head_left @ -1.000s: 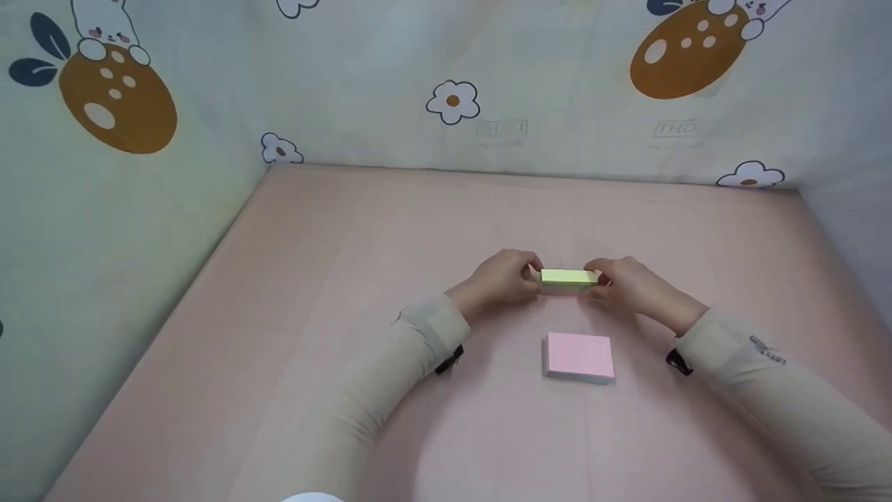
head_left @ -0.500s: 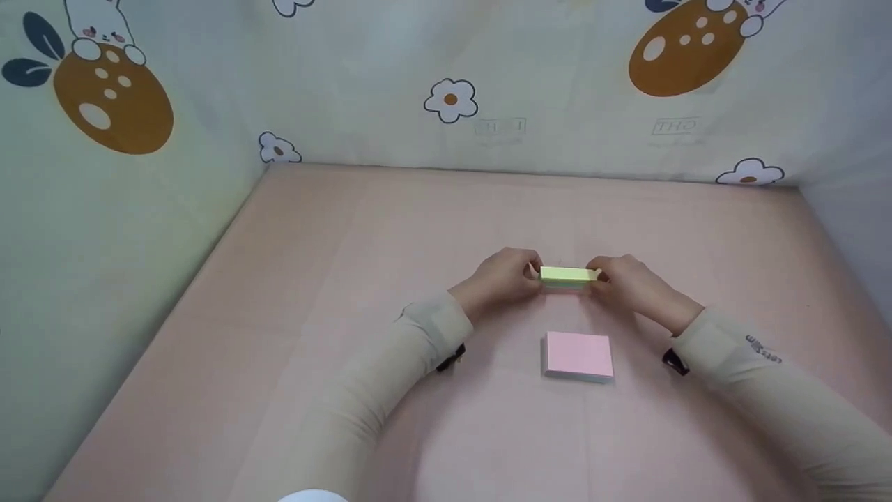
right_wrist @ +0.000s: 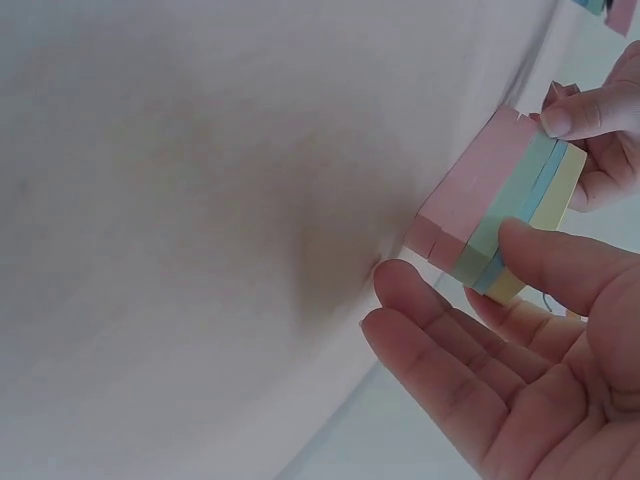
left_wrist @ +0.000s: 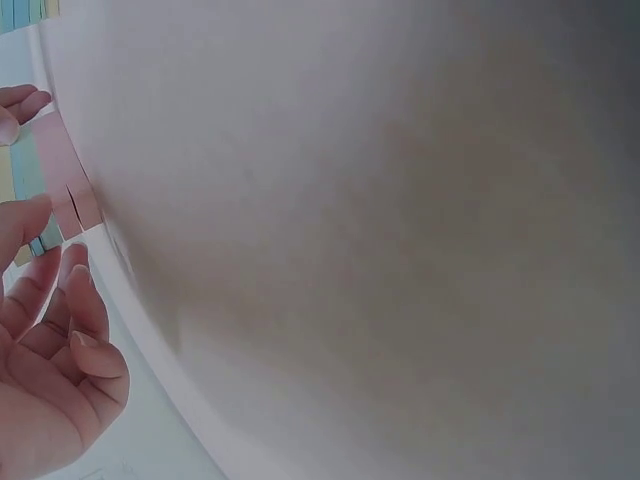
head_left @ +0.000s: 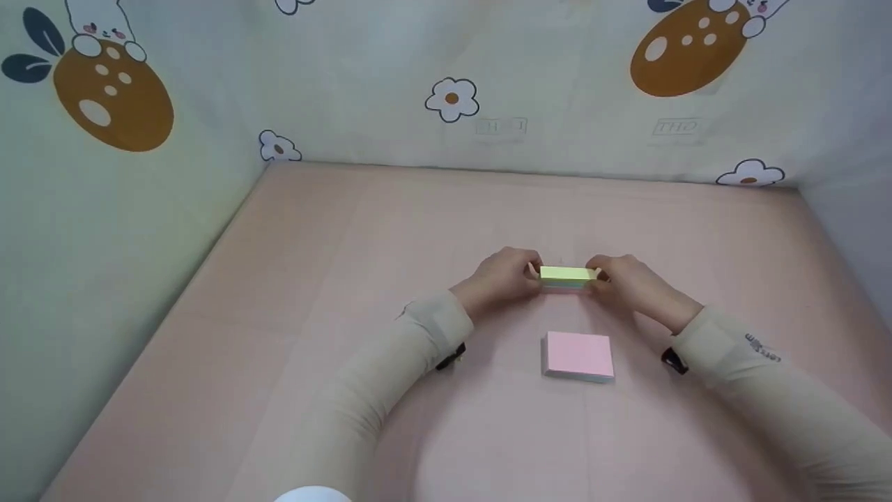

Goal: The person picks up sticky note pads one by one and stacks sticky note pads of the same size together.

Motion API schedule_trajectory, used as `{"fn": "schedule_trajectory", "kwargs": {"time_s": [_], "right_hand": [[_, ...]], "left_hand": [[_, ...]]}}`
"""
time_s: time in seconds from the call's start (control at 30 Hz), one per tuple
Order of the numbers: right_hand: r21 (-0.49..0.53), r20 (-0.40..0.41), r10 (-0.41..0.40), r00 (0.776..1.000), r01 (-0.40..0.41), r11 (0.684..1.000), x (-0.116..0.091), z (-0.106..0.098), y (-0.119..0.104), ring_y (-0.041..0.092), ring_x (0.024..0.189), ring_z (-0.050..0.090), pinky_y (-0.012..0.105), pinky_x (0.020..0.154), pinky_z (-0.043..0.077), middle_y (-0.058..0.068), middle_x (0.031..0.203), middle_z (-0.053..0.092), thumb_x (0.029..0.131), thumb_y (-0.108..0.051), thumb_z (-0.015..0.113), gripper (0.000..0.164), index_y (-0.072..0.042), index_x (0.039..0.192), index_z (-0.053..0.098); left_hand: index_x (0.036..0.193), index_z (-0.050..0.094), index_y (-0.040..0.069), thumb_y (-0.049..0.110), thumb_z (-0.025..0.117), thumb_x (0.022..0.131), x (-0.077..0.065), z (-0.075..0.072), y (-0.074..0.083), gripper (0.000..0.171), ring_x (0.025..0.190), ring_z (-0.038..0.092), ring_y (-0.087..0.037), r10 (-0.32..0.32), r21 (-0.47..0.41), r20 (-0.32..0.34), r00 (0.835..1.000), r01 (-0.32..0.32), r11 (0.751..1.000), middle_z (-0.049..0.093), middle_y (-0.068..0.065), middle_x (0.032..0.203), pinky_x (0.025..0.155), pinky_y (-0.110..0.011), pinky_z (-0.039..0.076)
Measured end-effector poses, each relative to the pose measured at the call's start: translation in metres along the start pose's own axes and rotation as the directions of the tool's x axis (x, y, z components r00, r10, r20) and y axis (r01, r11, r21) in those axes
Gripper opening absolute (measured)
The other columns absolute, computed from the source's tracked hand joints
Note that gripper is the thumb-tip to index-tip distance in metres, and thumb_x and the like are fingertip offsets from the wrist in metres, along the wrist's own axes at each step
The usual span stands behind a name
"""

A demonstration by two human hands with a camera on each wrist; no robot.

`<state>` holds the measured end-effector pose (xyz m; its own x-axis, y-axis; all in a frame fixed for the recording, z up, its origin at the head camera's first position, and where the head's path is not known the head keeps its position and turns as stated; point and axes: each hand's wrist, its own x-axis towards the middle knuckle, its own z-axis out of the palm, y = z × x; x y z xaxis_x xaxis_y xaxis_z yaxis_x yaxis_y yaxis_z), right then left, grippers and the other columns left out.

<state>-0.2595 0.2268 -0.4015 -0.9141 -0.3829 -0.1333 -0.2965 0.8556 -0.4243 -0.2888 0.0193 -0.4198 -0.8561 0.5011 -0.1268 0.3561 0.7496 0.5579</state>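
Note:
A small block of sticky notes (head_left: 568, 273) shows a yellow top in the head view. In the right wrist view the sticky notes (right_wrist: 495, 190) have pink, green, blue and yellow layers. My left hand (head_left: 502, 280) pinches the block's left end, and my right hand (head_left: 637, 289) pinches the other. The thumb and a finger of each hand meet the block; the remaining fingers of my right hand (right_wrist: 520, 370) extend below it in the right wrist view. Closer to me lies a second stack of sticky notes (head_left: 578, 354), pink on top, touched by neither hand.
A pale pink surface (head_left: 390, 223) spreads beneath everything. Patterned walls (head_left: 362, 90) with flowers and orange fruit stand at the back and left, and a plain pale wall (head_left: 854, 209) at the right. A white rounded edge (head_left: 312, 495) shows at the bottom.
The block's near face has tipped slightly, showing more of its yellow top and the blue-green layers than a second ago. Both hands keep their hold; the pink-topped stack stays put.

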Motion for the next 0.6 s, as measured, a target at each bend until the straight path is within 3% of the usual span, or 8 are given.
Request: {"fn": "schedule_trajectory", "kwargs": {"time_s": [0.37, 0.6], "right_hand": [[0.009, -0.002, 0.015, 1.000, -0.015, 1.000, 0.0013, 0.0008, 0.0005, 0.034, 0.091, 0.058, 0.049, 0.080, 0.045, 0.024, 0.103, 0.061, 0.086, -0.001, 0.056, 0.025, 0.008, 0.109, 0.058], [0.008, -0.005, 0.008, 1.000, -0.008, 1.000, 0.0008, 0.0018, 0.0004, 0.035, 0.089, 0.059, 0.048, 0.078, 0.046, 0.025, 0.101, 0.062, 0.085, -0.003, 0.058, 0.025, 0.008, 0.108, 0.058]], "left_hand": [[0.104, 0.064, 0.009, 0.013, 0.058, 0.083, 0.0007, -0.0006, 0.0002, 0.022, 0.076, 0.052, -0.010, -0.038, 0.009, 0.011, 0.999, 0.038, 0.999, 0.064, -0.001, 0.094, 0.068, -0.024, 0.043], [0.104, 0.063, 0.008, 0.013, 0.058, 0.083, -0.0011, -0.0058, 0.0014, 0.022, 0.072, 0.049, -0.011, -0.020, -0.033, 0.009, 1.000, 0.020, 0.999, 0.060, -0.001, 0.085, 0.063, -0.021, 0.038]]}}
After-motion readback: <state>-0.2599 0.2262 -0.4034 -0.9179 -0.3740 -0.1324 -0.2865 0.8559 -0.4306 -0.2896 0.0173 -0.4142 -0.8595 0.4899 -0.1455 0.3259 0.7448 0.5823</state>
